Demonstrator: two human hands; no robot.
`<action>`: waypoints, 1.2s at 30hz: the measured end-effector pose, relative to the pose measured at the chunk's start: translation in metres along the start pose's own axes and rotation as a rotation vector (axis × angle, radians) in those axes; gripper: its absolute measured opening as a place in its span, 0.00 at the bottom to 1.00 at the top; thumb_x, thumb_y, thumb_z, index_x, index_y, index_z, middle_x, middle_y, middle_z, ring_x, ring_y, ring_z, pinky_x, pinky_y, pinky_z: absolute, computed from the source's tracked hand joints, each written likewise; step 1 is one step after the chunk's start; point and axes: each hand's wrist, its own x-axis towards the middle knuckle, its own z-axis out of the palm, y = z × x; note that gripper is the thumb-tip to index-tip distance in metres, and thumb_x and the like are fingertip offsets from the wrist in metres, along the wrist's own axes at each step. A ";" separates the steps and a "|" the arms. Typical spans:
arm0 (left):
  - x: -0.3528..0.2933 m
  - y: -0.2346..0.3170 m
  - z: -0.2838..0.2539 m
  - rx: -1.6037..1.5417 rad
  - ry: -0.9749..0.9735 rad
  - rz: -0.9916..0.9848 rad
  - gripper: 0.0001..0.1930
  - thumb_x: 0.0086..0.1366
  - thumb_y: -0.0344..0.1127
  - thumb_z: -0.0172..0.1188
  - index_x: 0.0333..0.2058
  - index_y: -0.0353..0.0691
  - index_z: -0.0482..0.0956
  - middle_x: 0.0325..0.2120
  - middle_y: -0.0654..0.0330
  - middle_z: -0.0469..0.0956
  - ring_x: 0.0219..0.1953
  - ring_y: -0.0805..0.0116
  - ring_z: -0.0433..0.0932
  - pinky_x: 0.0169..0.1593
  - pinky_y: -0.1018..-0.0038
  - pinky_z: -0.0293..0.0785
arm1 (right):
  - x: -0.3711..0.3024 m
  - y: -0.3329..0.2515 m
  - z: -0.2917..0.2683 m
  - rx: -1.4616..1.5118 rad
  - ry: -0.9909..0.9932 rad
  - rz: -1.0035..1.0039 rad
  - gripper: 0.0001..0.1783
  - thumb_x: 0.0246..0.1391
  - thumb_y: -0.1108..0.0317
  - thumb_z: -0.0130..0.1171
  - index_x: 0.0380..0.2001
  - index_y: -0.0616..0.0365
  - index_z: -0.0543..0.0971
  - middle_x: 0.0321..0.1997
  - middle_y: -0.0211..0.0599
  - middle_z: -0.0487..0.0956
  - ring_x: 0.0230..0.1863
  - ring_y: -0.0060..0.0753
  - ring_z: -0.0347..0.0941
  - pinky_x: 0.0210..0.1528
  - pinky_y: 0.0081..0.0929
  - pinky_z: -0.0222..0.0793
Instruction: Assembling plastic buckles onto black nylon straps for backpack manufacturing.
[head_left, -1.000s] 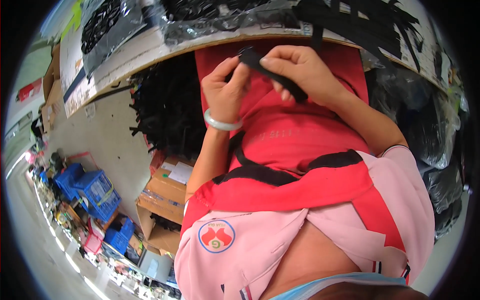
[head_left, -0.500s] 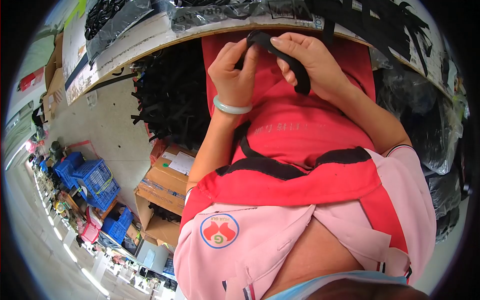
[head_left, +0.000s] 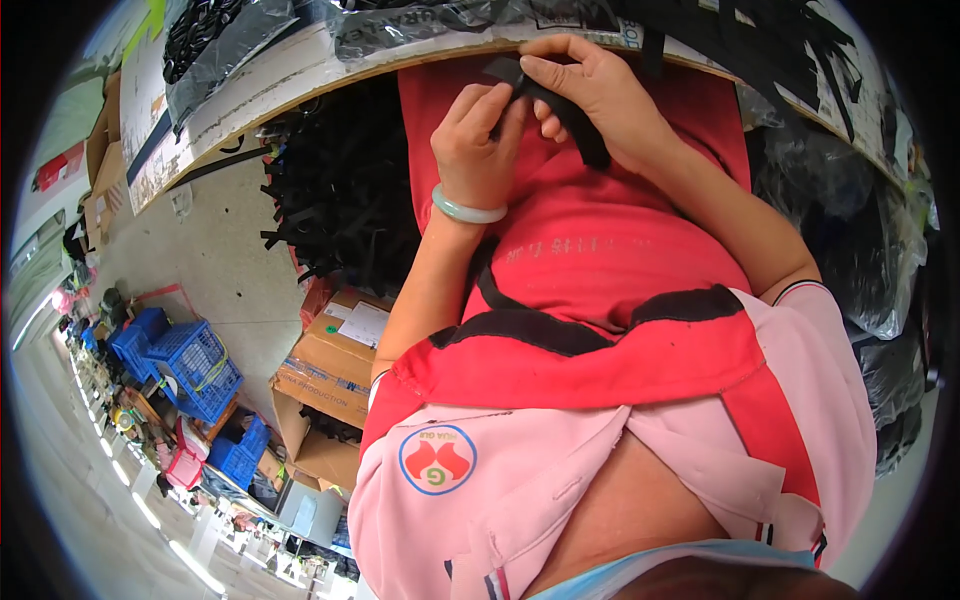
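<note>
A black webbing strap runs between my two hands, just in front of the table edge and over my red apron. My left hand, with a pale green bangle at the wrist, pinches the strap near one end. A short flat piece of it sticks up past those fingertips. My right hand grips the strap between thumb and fingers, and a length hangs down beside the palm. Whether a buckle sits where the fingertips meet is hidden.
The worktable curves across the top, with black straps and plastic bags on it. A large heap of black straps lies below at left. Cardboard boxes and blue crates stand at left. Dark bagged goods are at right.
My right hand has moved up and slightly left along the strap. The loop at my left fingertips now shows as a flat end pointing up and left, and less strap hangs down.
</note>
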 end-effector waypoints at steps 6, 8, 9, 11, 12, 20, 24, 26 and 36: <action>0.004 0.020 -0.011 -0.889 0.004 -0.952 0.05 0.60 0.26 0.59 0.34 0.31 0.79 0.21 0.58 0.76 0.20 0.72 0.74 0.21 0.81 0.67 | 0.008 0.005 -0.018 0.031 -0.089 0.014 0.13 0.58 0.61 0.59 0.41 0.59 0.77 0.27 0.29 0.78 0.25 0.16 0.73 0.29 0.13 0.70; 0.004 0.014 -0.010 -0.954 -0.002 -1.040 0.06 0.61 0.28 0.59 0.35 0.31 0.79 0.21 0.58 0.76 0.19 0.73 0.74 0.20 0.82 0.65 | 0.006 0.012 -0.021 -0.135 -0.077 -0.037 0.12 0.57 0.63 0.60 0.39 0.58 0.78 0.27 0.28 0.77 0.26 0.16 0.72 0.30 0.13 0.69; 0.004 0.008 -0.009 -1.017 -0.009 -1.126 0.08 0.62 0.29 0.58 0.36 0.30 0.79 0.21 0.58 0.77 0.18 0.74 0.73 0.19 0.83 0.64 | 0.007 0.018 -0.022 -0.300 -0.067 -0.089 0.10 0.56 0.64 0.61 0.38 0.57 0.80 0.28 0.26 0.76 0.26 0.16 0.71 0.31 0.13 0.67; 0.003 0.003 -0.007 -1.013 -0.071 -1.110 0.10 0.62 0.31 0.60 0.38 0.30 0.79 0.21 0.57 0.78 0.18 0.74 0.74 0.17 0.82 0.63 | 0.008 0.027 -0.020 -0.509 0.009 -0.533 0.08 0.54 0.67 0.63 0.35 0.59 0.80 0.30 0.24 0.75 0.28 0.16 0.68 0.32 0.14 0.64; 0.005 0.007 -0.008 -1.001 -0.033 -1.036 0.10 0.62 0.31 0.60 0.39 0.30 0.79 0.22 0.56 0.79 0.18 0.74 0.74 0.17 0.82 0.63 | 0.000 0.015 -0.012 -0.571 -0.009 -0.687 0.08 0.53 0.68 0.64 0.34 0.60 0.79 0.31 0.25 0.75 0.29 0.16 0.68 0.32 0.14 0.63; 0.009 0.014 -0.008 -0.773 0.071 -0.829 0.10 0.59 0.29 0.64 0.37 0.29 0.81 0.25 0.59 0.80 0.17 0.79 0.71 0.16 0.84 0.61 | -0.016 -0.013 -0.014 -0.578 -0.076 -0.078 0.12 0.56 0.62 0.60 0.24 0.58 0.76 0.15 0.19 0.67 0.16 0.11 0.59 0.19 0.14 0.52; 0.003 0.016 -0.003 -0.677 0.064 -0.681 0.08 0.58 0.28 0.64 0.37 0.32 0.82 0.24 0.63 0.79 0.16 0.82 0.69 0.16 0.85 0.61 | -0.008 -0.007 -0.009 -0.477 -0.019 -0.037 0.13 0.56 0.60 0.61 0.24 0.57 0.76 0.14 0.20 0.68 0.14 0.10 0.59 0.17 0.13 0.52; 0.005 0.016 -0.006 -0.686 0.060 -0.699 0.08 0.58 0.27 0.64 0.37 0.33 0.83 0.23 0.64 0.78 0.16 0.83 0.68 0.17 0.85 0.61 | -0.003 -0.003 -0.009 -0.360 0.018 -0.094 0.14 0.56 0.57 0.60 0.27 0.57 0.76 0.17 0.21 0.70 0.16 0.11 0.61 0.18 0.12 0.55; 0.001 0.030 -0.074 -0.594 -0.238 -0.866 0.07 0.61 0.29 0.56 0.34 0.30 0.80 0.22 0.65 0.72 0.16 0.81 0.65 0.18 0.84 0.54 | 0.031 0.018 -0.003 -0.178 -0.115 -0.085 0.10 0.59 0.63 0.57 0.33 0.59 0.76 0.19 0.24 0.71 0.16 0.13 0.63 0.17 0.13 0.57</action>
